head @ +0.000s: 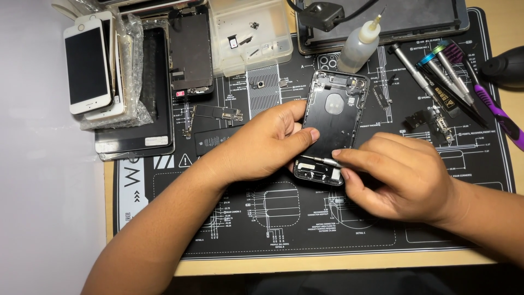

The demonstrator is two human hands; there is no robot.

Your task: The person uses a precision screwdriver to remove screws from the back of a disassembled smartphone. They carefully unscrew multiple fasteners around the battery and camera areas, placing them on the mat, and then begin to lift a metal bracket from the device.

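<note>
The left hand (267, 143) is gripping the left edge of an opened black phone shell (332, 127), thumb pressed onto its inner face, fingers curled around the side, steadying it on the black work mat (305, 229). The right hand (401, 176) is pinching a small screwdriver (322, 160) between thumb and fingertips, tip lying across the lower end of the shell (tip contact itself too small to tell). The shell is sitting mid-mat, upright lengthwise, empty of its screen.

Step in hand, as a judgement: working a small screw or part at the shell's bottom end. The next move is calling for a steady hold and a straight, light turn so the tip is not slipping.

Nearby: spare phones (87, 65) stacked at the left, clear parts box (250, 33), squeeze bottle (360, 46), more drivers (436, 76) at the right.
</note>
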